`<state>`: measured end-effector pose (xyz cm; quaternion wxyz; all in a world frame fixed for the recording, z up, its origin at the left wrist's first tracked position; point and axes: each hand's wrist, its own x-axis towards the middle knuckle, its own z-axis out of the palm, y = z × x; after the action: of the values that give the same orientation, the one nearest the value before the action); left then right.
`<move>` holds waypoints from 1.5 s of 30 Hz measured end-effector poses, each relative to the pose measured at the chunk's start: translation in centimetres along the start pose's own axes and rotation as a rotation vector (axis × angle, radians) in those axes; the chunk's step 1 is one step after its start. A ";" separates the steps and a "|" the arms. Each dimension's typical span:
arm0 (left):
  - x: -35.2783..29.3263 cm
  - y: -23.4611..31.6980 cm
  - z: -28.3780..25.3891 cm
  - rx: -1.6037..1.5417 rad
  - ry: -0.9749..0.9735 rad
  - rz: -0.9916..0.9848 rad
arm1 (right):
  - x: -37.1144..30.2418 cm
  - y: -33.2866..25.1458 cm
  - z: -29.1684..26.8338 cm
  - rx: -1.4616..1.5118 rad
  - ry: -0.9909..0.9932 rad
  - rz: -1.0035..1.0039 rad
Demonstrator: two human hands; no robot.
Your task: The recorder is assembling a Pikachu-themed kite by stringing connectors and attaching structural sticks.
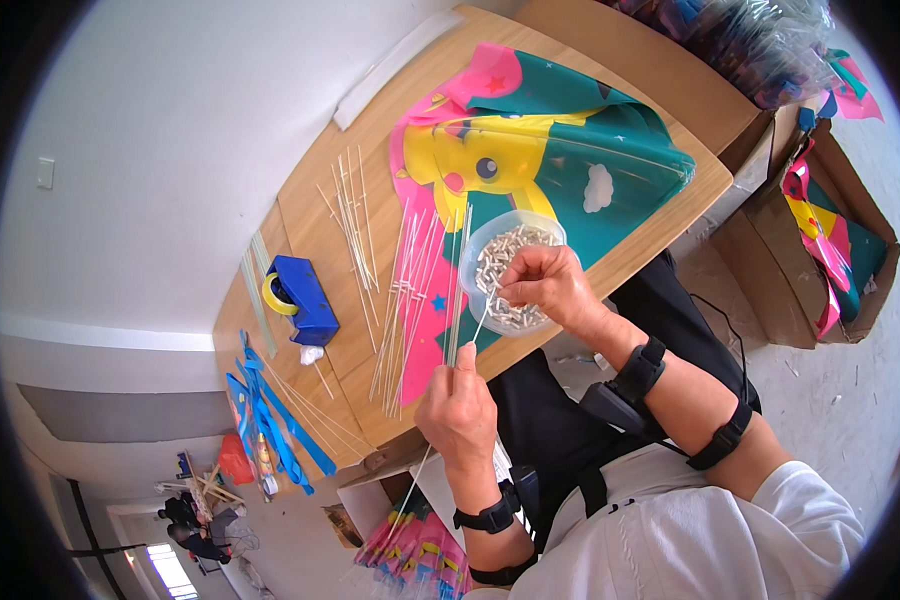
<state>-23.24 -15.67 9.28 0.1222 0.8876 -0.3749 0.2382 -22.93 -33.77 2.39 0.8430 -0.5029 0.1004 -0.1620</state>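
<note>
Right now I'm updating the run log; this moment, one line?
Left hand: gripping thin white rod; right hand: fingers pinched by rod's upper end, over round clear plastic tub; tub: small white pieces inside

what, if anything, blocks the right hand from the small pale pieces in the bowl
Nothing visible does. The clear bowl shows no lid, and the right hand is over the small pale pieces. Its pinched fingers are at one end of the thin white rod that the left hand grips.
</note>
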 end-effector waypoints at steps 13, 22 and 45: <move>0.0 0.3 0.5 -0.134 0.039 -0.067 | -0.4 0.3 -0.2 0.367 0.055 0.235; 0.0 0.5 0.7 -0.171 0.007 -0.088 | -0.4 0.1 -0.2 0.374 0.035 0.237; -0.6 0.3 1.7 -0.541 0.008 -0.314 | -1.0 -1.0 0.0 -0.268 0.006 -0.220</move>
<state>-23.22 -16.17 7.54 0.3910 0.8689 -0.2823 0.1115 -24.03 -33.82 3.25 0.7453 -0.6182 0.0680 -0.2401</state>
